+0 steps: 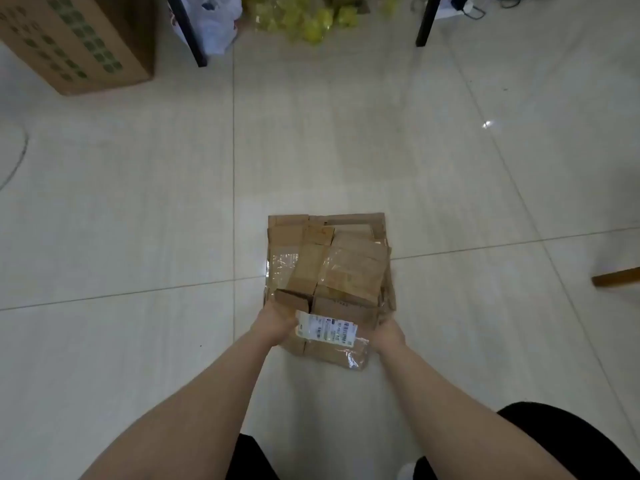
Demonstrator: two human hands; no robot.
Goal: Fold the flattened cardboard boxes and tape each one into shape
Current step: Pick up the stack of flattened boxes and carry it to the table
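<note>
A stack of flattened brown cardboard boxes (329,268) lies on the pale tiled floor in front of me, with old clear tape on several pieces. The nearest piece carries a white shipping label (327,330). My left hand (273,322) grips the stack's near left edge. On the opposite side, my right hand (389,329) holds the near right edge, fingers tucked under the cardboard. Both forearms reach forward from the bottom of the view. No tape roll is in sight.
A large printed cardboard carton (79,39) stands at the far left. Black table legs (187,29) rise at the top, with a white plastic bag (214,22) and yellow packets (308,19) between them. A wooden leg (616,277) pokes in at right.
</note>
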